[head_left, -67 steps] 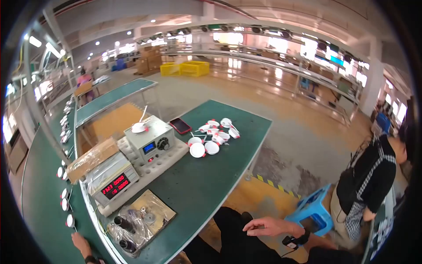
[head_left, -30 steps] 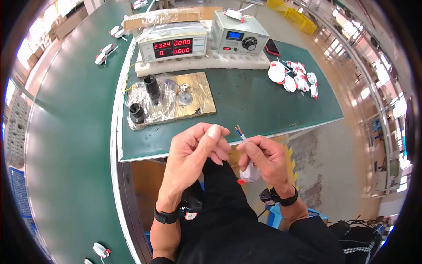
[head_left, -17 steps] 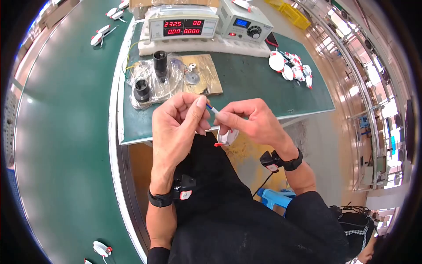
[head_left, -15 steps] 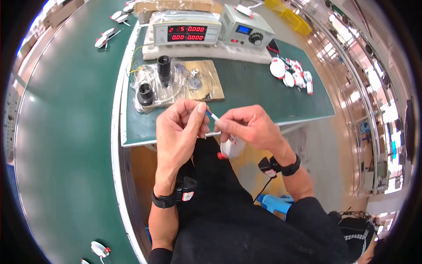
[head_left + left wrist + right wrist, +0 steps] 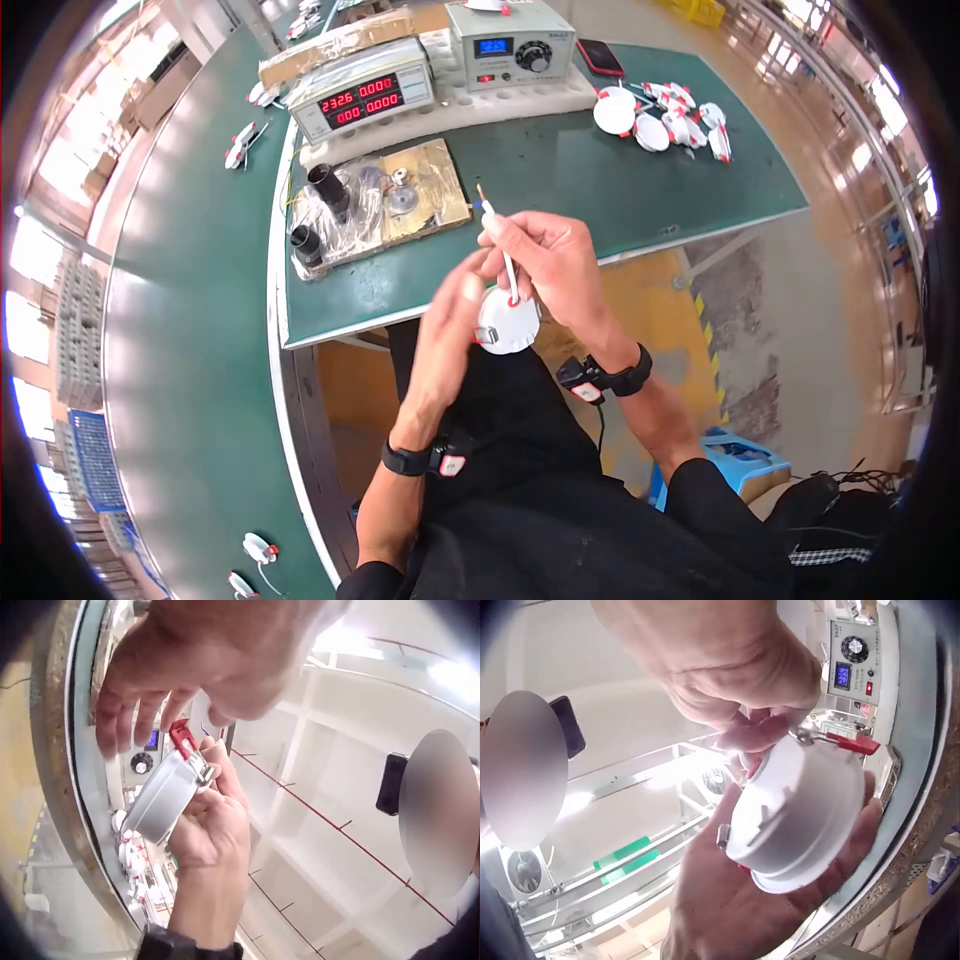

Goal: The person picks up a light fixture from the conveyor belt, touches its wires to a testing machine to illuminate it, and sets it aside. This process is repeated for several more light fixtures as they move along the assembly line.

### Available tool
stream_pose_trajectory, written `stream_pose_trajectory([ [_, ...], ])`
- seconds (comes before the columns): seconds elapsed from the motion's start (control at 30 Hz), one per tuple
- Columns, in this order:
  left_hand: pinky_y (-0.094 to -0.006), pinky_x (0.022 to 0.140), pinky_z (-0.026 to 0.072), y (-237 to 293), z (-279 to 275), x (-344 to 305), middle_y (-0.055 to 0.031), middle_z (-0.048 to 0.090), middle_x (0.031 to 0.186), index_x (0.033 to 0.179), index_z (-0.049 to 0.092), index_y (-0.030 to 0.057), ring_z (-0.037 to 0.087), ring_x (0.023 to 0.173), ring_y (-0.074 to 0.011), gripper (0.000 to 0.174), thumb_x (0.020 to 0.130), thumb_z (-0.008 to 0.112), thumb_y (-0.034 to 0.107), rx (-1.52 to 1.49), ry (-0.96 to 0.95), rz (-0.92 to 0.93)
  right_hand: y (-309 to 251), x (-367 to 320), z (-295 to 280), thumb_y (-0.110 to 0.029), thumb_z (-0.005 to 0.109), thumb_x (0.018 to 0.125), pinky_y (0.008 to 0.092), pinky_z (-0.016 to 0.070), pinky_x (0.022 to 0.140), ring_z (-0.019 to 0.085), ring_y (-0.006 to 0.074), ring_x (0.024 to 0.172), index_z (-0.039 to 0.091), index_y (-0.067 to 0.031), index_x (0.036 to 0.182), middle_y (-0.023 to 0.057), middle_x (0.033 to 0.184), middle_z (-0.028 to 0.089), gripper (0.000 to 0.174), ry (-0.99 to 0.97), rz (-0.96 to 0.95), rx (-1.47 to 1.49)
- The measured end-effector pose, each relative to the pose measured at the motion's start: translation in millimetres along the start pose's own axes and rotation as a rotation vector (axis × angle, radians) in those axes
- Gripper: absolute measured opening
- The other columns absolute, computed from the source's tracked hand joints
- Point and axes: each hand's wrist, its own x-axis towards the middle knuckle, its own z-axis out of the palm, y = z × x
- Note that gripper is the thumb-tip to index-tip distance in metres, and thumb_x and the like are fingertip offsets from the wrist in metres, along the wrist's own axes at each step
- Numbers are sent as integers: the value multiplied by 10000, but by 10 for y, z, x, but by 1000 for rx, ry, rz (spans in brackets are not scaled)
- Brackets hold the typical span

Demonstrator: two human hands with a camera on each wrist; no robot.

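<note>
My right hand point(image 5: 560, 262) pinches the white cable point(image 5: 513, 278) of a round white downlight point(image 5: 512, 325) between thumb and fingers. The cable's wire ends, blue and brown, stick up above that hand. Below it hangs the lamp body, with metal spring clips and red tabs. My left hand point(image 5: 447, 325), blurred, is at the lamp's left side. In the left wrist view its fingers point(image 5: 124, 724) extend loosely beside the downlight point(image 5: 161, 799). The right wrist view shows the left palm point(image 5: 720, 907) behind the lamp point(image 5: 802, 806).
On the green table point(image 5: 560, 170) stand a power meter point(image 5: 360, 100), a grey regulator box point(image 5: 510, 50) and a board with black sockets point(image 5: 400, 200). Several downlights point(image 5: 665, 118) lie heaped by a phone point(image 5: 600, 57). More sit on the green belt point(image 5: 190, 330) at left. A blue stool point(image 5: 735, 460) is at right.
The left hand has left the bared wire ends and moved down beside the lamp body. The right hand keeps hold of the cable. Earlier, the left hand was over the belt.
</note>
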Motion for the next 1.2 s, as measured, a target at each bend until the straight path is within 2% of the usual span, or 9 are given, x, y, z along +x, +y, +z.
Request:
stream_pose_trajectory([
  [0.03, -369, 896, 577, -109, 80, -67, -113, 586, 1296, 1477, 435, -9, 600, 1189, -216, 502, 1045, 565, 211, 138, -47, 82, 8, 0, -32, -260, 640, 1012, 192, 401, 421, 572, 58, 506, 715, 38, 952, 63, 692, 689, 313, 31, -11, 28],
  [0.1, -420, 817, 654, -63, 286, -201, -145, 579, 1297, 1520, 318, -36, 643, 1121, -234, 632, 963, 613, 14, -17, -50, -131, 6, -30, -126, -262, 624, 1022, 207, 477, 533, 619, 67, 627, 714, 36, 1017, 60, 766, 700, 311, -29, 39, -21],
  [0.2, -407, 786, 662, -62, 296, -161, -176, 599, 1284, 1497, 339, -46, 675, 1086, -288, 620, 958, 633, 46, -138, -9, -208, 71, -102, -170, -245, 628, 1019, 244, 522, 680, 635, 70, 780, 705, 30, 1085, 37, 849, 697, 292, -142, -15, -85],
  [0.3, -416, 790, 660, -94, 185, -126, -193, 623, 1253, 1489, 343, -44, 695, 1062, -332, 610, 965, 629, 82, -305, -85, -300, 84, -119, -270, -219, 636, 1009, 235, 508, 658, 621, 62, 757, 698, 35, 1064, 22, 834, 692, 267, -216, -5, -266],
  [0.37, -414, 801, 654, -114, 207, -96, -176, 649, 1220, 1490, 363, -18, 704, 1055, -324, 593, 975, 625, 113, -439, -157, -332, 141, -42, -335, -201, 645, 986, 255, 484, 607, 579, 60, 666, 663, 29, 934, 27, 751, 672, 237, -173, -23, -209],
  [0.5, -461, 829, 639, -105, 130, -30, -211, 620, 1266, 1491, 337, -5, 700, 1041, -409, 624, 942, 620, 87, -517, -219, -351, 105, 49, -407, -177, 629, 994, 254, 487, 602, 594, 63, 666, 648, 39, 970, 39, 746, 681, 219, -199, 80, -69],
  [1.07, -407, 866, 643, -70, -515, 461, -146, 623, 1189, 1282, 421, 23, 713, 1010, -294, 482, 880, 681, -38, -560, -181, -365, 307, 734, 332, -147, 642, 980, 221, 442, 546, 564, 37, 631, 684, 47, 1040, 12, 710, 648, 207, -134, 179, -356],
  [1.17, -395, 861, 645, -88, -723, 563, -142, 612, 1202, 1286, 405, 19, 712, 1015, -284, 502, 880, 697, -18, -591, -166, -377, 394, 893, 484, -166, 643, 981, 220, 433, 540, 563, 45, 608, 679, 47, 1023, 14, 687, 643, 220, -110, 225, -390],
  [1.2, -406, 837, 645, -97, -797, 576, -133, 640, 1214, 1417, 354, 48, 711, 1038, -305, 631, 896, 707, 13, -603, -155, -409, 426, 941, 517, -167, 643, 981, 221, 433, 539, 563, 47, 603, 676, 45, 1005, 16, 684, 643, 216, -111, 249, -401],
])
